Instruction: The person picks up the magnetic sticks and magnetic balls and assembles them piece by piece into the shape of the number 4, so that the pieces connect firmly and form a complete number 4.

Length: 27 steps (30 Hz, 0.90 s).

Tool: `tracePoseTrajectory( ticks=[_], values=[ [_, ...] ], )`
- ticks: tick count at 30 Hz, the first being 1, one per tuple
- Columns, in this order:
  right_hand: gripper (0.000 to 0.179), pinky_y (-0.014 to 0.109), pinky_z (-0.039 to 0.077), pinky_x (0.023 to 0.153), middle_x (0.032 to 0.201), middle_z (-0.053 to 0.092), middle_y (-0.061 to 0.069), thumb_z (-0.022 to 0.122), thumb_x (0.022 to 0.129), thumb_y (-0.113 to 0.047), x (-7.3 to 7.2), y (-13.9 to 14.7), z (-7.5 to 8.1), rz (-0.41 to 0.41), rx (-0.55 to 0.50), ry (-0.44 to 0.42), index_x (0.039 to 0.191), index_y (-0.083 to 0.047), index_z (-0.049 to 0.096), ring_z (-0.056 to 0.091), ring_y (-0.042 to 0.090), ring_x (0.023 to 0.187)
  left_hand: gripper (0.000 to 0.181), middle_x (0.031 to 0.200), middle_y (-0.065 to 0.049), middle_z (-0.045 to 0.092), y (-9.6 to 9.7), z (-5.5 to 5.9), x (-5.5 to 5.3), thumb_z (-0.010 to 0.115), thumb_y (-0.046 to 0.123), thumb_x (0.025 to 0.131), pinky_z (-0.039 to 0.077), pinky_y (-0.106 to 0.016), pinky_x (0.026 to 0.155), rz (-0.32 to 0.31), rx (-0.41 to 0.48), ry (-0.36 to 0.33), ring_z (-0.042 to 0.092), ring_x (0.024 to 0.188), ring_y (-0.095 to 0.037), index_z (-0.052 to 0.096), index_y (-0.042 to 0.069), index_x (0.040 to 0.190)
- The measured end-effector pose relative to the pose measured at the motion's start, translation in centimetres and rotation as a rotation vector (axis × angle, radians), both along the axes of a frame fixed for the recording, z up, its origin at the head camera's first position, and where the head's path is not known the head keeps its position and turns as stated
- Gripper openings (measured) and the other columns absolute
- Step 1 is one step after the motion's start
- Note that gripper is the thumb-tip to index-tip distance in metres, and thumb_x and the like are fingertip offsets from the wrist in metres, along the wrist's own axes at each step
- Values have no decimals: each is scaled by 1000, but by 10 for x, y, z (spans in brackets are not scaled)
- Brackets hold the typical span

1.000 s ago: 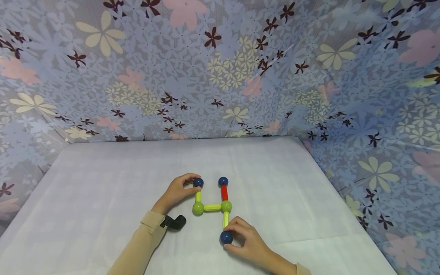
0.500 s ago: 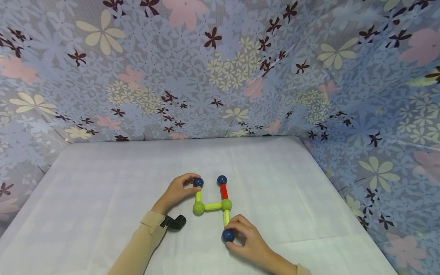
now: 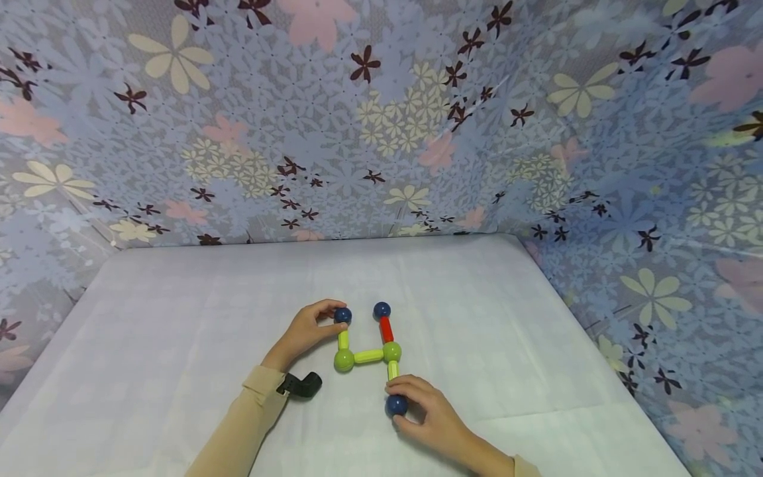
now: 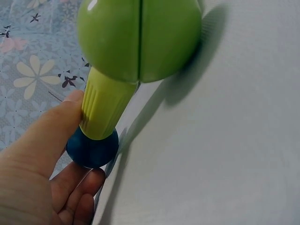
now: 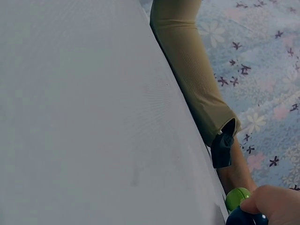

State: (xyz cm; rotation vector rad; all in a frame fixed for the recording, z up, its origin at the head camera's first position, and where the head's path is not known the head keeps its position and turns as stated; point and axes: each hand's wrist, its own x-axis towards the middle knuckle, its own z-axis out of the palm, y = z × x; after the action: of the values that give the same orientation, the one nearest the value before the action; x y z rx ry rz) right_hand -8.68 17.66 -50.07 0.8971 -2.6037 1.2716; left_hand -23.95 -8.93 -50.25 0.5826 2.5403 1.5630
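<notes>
A chain of toy balls and rods lies on the white-covered table. My left hand [image 3: 305, 332] pinches the far-left blue ball [image 3: 342, 315] between thumb and fingers. A yellow-green rod [image 4: 104, 104] joins it to a green ball [image 3: 344, 360]. From there another yellow-green rod [image 3: 369, 356] reaches a second green ball [image 3: 391, 352]. That one bears a red rod [image 3: 387, 329] tipped with a blue ball [image 3: 382, 310], leaning away and left. Toward me, a short rod [image 3: 392, 370] leads to a blue ball [image 3: 396, 405], gripped by my right hand [image 3: 434, 416].
A black wrist camera [image 3: 304, 385] sits on the left cuff, close to the table. White cloth [image 3: 179, 318] covers the tabletop. Floral fabric [image 3: 357, 132] hangs behind and along the right side.
My right hand has pushed its blue ball slightly away and to the right. The right green ball has shifted away, and the red rod with its blue ball has swung left. My left hand stays put.
</notes>
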Motion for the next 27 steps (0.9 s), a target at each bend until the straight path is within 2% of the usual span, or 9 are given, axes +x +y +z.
tracePoseTrajectory(
  ticks=[6,9,13,18,22,27],
  values=[
    [40,32,50,91,119,65,-3,78,76,-20,-2,0,0,-28,133,180,114,-17,66,56,12,107,41,118,-5,65,0,1,0,74,24,83,44,-43,105,-2,-3,-1,57,106,-20,62,13,121],
    [40,35,50,92,118,65,-4,78,75,-20,-2,0,0,-30,152,208,113,-17,65,58,14,109,41,119,-5,65,0,1,-1,73,24,83,44,-43,105,-6,-6,1,57,106,-20,62,14,122],
    [40,35,50,96,119,63,-2,77,76,-17,-2,1,0,-19,118,129,114,-16,65,58,17,112,41,119,-5,65,-1,0,-1,73,24,83,44,-43,104,-9,-9,13,57,106,-19,62,14,122],
    [41,28,48,99,117,64,2,80,73,-10,-2,0,-1,-19,1,22,111,-15,65,57,21,111,41,118,-5,65,-1,0,-1,73,24,83,44,-43,104,-11,-6,13,57,106,-20,62,14,122],
    [40,25,49,98,115,65,6,80,72,-7,-1,0,-1,-9,-65,-27,110,-12,66,58,22,110,41,118,-5,65,-1,0,-1,73,24,83,44,-43,104,-13,-5,9,57,105,-19,62,14,122],
    [38,24,49,97,115,64,3,78,74,-6,-2,2,-1,20,-88,-61,110,-14,66,57,15,111,42,118,-5,65,-1,-1,-2,73,24,83,44,-42,103,-13,-8,15,57,105,-19,62,14,122]
  ],
)
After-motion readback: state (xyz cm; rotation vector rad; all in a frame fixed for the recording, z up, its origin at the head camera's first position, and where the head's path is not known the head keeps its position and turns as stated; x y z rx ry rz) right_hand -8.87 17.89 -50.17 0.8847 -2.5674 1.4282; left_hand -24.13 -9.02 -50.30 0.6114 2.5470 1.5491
